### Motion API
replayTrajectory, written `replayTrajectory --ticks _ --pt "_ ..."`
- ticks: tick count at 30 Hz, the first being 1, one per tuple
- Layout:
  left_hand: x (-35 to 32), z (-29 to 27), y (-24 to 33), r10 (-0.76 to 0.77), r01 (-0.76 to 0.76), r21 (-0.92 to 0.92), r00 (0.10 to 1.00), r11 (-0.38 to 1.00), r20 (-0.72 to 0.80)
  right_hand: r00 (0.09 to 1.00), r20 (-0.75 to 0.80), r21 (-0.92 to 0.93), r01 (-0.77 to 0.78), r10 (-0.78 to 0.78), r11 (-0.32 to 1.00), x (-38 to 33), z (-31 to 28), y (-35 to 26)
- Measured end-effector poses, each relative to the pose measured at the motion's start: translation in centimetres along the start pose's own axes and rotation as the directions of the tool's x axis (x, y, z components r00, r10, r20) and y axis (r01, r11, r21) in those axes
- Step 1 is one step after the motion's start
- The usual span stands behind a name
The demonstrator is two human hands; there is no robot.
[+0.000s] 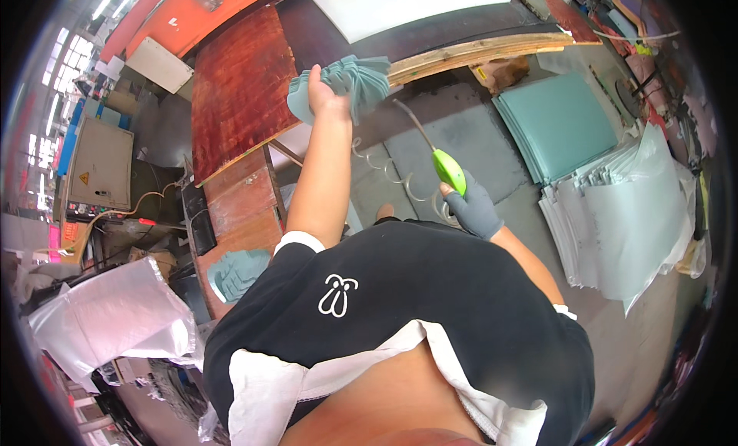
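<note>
My bare left hand (329, 101) is closed around a fanned bundle of thin blue-green cut sheet pieces (360, 75), held up over the edge of the reddish-brown table. My right hand (477, 209), in a grey glove with the thumb tip bare, grips a bright green air blow gun (448, 172). Its thin metal nozzle points up and left toward the bundle, some distance from it. A clear coiled hose (411, 191) hangs to the left of the gun. More blue-green cut pieces (237, 274) lie stacked on a lower wooden surface, left of my body.
The reddish-brown tabletop (240, 88) adjoins a dark bench carrying a white sheet (400, 4). On the right stand a stack of blue-green sheets (560, 124) and a pile of pale grey sheets (623, 215). Leftward are a metal electrical box (100, 168) and a plastic-covered pile (115, 311).
</note>
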State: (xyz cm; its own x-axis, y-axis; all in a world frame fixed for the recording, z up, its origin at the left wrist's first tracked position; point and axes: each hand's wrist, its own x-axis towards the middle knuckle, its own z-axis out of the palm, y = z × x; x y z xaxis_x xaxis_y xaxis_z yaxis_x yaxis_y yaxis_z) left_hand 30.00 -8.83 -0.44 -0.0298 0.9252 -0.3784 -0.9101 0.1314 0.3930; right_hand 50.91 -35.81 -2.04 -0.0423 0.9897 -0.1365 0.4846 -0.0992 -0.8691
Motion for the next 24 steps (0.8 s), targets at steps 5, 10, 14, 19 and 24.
replayTrajectory --ticks 5,10,14,19,24 --pt "-0.8 -1.5 -0.5 0.138 -0.138 0.093 0.99 0.986 0.005 0.989 0.132 0.034 0.067 -0.071 0.997 0.5 0.3 0.0" --pt "-1.0 -3.4 -0.4 0.208 -0.208 0.148 0.978 0.967 0.017 0.978 -0.141 0.332 -0.1 0.155 0.938 1.8 -1.2 3.3" --pt "-1.6 -5.3 0.2 0.009 -0.019 0.168 0.998 0.986 0.055 0.83 -0.385 0.497 -0.182 0.403 0.849 4.1 -5.8 6.9" --pt "-2.8 -5.8 -0.6 0.016 -0.064 0.245 0.981 0.968 0.194 0.837 -0.453 0.271 -0.198 0.306 0.942 3.8 -5.8 5.4" --pt "-2.0 -5.8 -0.5 0.04 -0.072 0.304 0.993 0.95 0.112 0.955 0.293 -0.236 0.127 -0.054 0.964 0.8 0.8 2.0"
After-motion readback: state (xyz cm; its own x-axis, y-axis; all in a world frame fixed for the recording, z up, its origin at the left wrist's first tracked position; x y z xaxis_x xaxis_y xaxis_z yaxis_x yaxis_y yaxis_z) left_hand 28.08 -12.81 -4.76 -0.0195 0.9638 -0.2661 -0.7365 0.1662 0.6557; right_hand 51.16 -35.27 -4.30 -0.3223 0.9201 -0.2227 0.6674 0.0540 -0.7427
